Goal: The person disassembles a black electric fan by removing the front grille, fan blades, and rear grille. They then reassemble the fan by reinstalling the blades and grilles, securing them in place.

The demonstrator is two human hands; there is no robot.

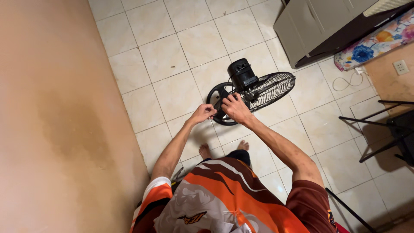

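Note:
A black pedestal fan stands on the tiled floor in front of me. Its motor housing [241, 73] points up and its wire rear grille [269, 88] tilts to the right, above the round black base [217, 97]. My right hand [235, 108] grips the fan at the edge of the grille, just below the motor. Beside it on the left, my left hand [202, 113] has its fingers pinched together against the same spot; what they hold is too small to tell. My bare feet [224, 149] are just behind the base.
A tan wall [56, 116] runs down the left side. At the top right stands a grey cabinet [310, 26] with a floral cloth [375, 43] beside it. A white cable [347, 80] runs to a wall socket [401, 67]. A black metal chair frame [388, 129] stands at the right.

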